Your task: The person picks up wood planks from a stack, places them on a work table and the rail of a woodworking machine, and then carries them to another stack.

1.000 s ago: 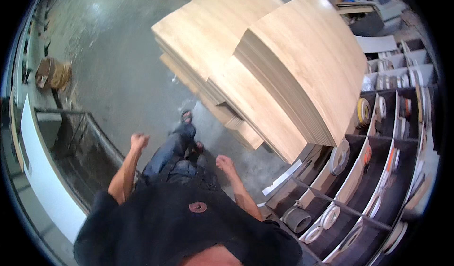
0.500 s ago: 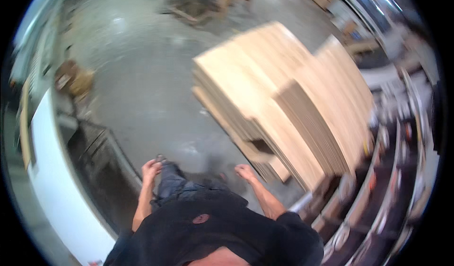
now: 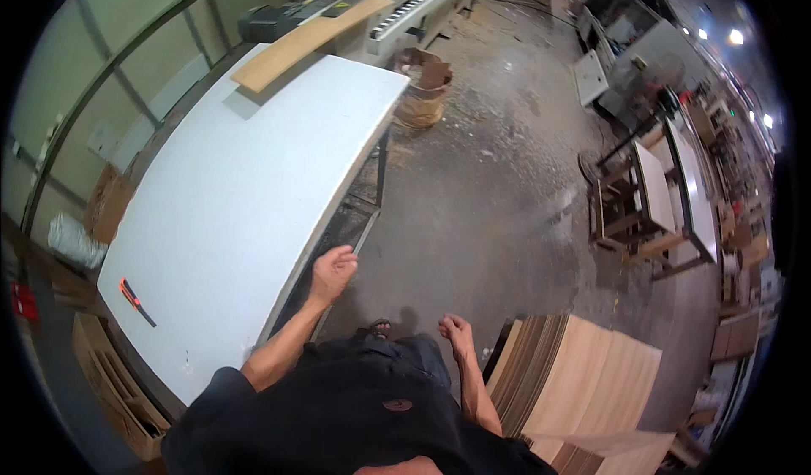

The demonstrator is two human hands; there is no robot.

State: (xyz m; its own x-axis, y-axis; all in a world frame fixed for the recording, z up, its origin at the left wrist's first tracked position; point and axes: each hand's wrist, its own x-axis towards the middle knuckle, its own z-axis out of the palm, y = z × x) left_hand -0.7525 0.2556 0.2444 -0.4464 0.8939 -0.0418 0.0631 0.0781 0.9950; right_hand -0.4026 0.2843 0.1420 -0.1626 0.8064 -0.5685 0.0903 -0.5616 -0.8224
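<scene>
My left hand (image 3: 332, 274) hangs beside the near right edge of a white-topped table (image 3: 245, 162), its fingers loosely bent and a little apart, with nothing seen in them. Over the floor, my right hand (image 3: 457, 333) is curled closed, and no object shows in it. Close to my right forearm stands a stack of light wood-grain panels (image 3: 600, 365). An orange and black utility knife (image 3: 136, 301) lies on the white tabletop near its left edge, away from both hands.
A wooden board (image 3: 312, 43) lies across the table's far end. Beyond the table stands a torn brown bin (image 3: 422, 91). Wooden frame tables (image 3: 655, 192) are off to the right. At the lower left sits a cardboard box (image 3: 114, 386).
My view has swung left: the white table now fills the left side, and the panel stack has shifted to the lower right. My left hand is raised beside the table edge.
</scene>
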